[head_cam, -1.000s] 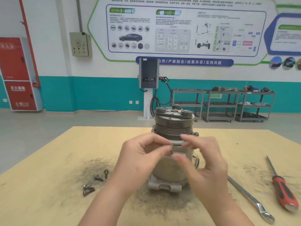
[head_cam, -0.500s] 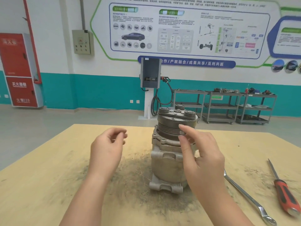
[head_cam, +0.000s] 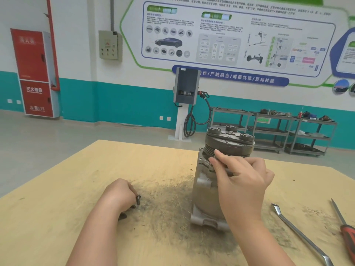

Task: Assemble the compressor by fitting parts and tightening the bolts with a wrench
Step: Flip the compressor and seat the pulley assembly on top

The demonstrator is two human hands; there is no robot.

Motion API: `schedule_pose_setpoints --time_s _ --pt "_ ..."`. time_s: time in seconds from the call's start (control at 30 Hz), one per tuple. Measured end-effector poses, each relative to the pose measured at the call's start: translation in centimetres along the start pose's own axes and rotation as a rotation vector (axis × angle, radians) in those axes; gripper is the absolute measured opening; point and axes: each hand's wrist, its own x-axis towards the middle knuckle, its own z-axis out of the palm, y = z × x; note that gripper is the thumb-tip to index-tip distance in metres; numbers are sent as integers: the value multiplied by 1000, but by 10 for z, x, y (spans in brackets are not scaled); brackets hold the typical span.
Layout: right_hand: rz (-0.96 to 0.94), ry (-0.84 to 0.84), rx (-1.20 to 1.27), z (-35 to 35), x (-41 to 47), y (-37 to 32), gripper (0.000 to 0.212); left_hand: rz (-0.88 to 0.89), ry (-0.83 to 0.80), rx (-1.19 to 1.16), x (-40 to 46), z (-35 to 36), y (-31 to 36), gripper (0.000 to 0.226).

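A grey metal compressor (head_cam: 228, 144) stands upright on the wooden table (head_cam: 76, 181), its dark pulley on top. My right hand (head_cam: 242, 181) is at the flange just below the pulley, thumb and forefinger pinching a small bolt there. Down on the table to the left, my left hand (head_cam: 119, 194) curls over the loose bolts. Its fingertips grip one dark bolt (head_cam: 138, 199); another bolt (head_cam: 123, 215) shows beneath the wrist. A long silver wrench (head_cam: 299, 233) lies on the table to the right of the compressor.
A red-handled screwdriver (head_cam: 345, 231) lies at the table's right edge beyond the wrench. Dark grime and metal filings are spread over the table around the compressor's base. Metal shelf carts (head_cam: 272, 131) and a charging post (head_cam: 184, 104) stand far behind.
My left hand has dropped from mid-air down to the loose bolts on the table and taken one. My right hand stays at the flange under the pulley. The view shifted left.
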Motion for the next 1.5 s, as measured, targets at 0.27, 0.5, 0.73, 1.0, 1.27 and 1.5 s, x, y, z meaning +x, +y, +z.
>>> schedule_pose_setpoints --time_s 0.27,0.5,0.73,1.0,1.27,1.5 --pt "-26 -165 -28 -7 15 2 16 -142 44 258 13 -4 -4 23" --pt "-113 -307 -23 -12 26 11 11 -190 76 327 18 -1 -5 28" --pt "5 -83 68 -22 0 17 37 -25 267 112 9 -4 0 11" --pt "598 -358 219 -19 -9 32 118 825 204 -755 -68 36 86 11" --pt "571 -355 303 -10 -20 32 114 998 379 -478 -51 60 93 24" --pt "606 -337 344 -12 -21 29 121 1018 380 -514 -46 62 91 37"
